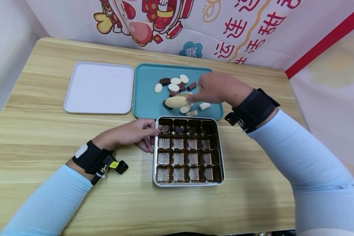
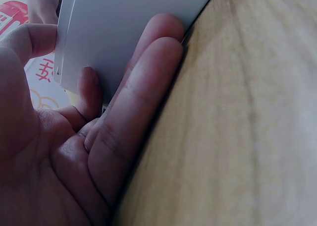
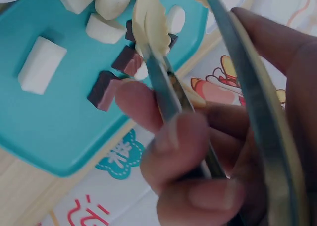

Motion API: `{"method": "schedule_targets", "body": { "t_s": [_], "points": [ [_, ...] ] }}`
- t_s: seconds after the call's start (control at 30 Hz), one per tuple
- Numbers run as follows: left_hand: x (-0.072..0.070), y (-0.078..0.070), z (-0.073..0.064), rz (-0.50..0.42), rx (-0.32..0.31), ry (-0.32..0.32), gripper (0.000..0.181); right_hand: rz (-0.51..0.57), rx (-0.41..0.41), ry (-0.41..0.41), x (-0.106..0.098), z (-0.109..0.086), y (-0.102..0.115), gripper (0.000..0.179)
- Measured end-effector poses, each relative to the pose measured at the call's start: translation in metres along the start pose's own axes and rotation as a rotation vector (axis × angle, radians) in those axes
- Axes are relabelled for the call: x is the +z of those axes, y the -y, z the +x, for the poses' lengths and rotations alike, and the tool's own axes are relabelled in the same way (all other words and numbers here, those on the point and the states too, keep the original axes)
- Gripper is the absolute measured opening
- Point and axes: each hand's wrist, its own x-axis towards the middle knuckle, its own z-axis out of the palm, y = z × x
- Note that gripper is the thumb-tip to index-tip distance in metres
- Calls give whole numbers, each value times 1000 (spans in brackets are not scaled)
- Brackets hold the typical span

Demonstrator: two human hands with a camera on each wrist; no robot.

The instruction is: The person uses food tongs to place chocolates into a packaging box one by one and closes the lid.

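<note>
Over the teal tray (image 1: 143,98) of assorted chocolates (image 1: 174,87), the right hand (image 1: 216,87) is gripping tongs (image 1: 176,102); the left hand (image 1: 135,132) is resting, fingers mostly extended, against the compartmented tin (image 1: 188,185). Selecting a chocolate seems to be going on; the next move is probably needing a gentle squeeze.

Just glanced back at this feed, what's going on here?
A person's right hand grips tongs, their tips over chocolates on a teal tray. The left hand holds the compartmented tin at its left side. Three dark swirled pieces sit in the tin's far row; the three nearer rows are empty. I can't tell whether the tongs have caught anything.
</note>
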Motion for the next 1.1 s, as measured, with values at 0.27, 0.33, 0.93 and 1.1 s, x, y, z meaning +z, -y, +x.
{"method": "schedule_targets", "body": {
  "t_s": [0.27, 0.33, 0.93, 1.1],
  "points": [
    [1, -2, 0, 1, 5, 1, 33, -152, -44, -276, 6, -18, 9, 56],
    [1, -2, 0, 1, 3, 1, 33, -196, -61, -325, 9, -20, 12, 63],
    [2, -5, -2, 4, -3, -3, 31, -283, -59, -356, 22, -28, 24, 63],
    [1, -4, -2, -2, -11, -11, 30, -203, -3, -370, 17, -59, 15, 57]
  ]
}}
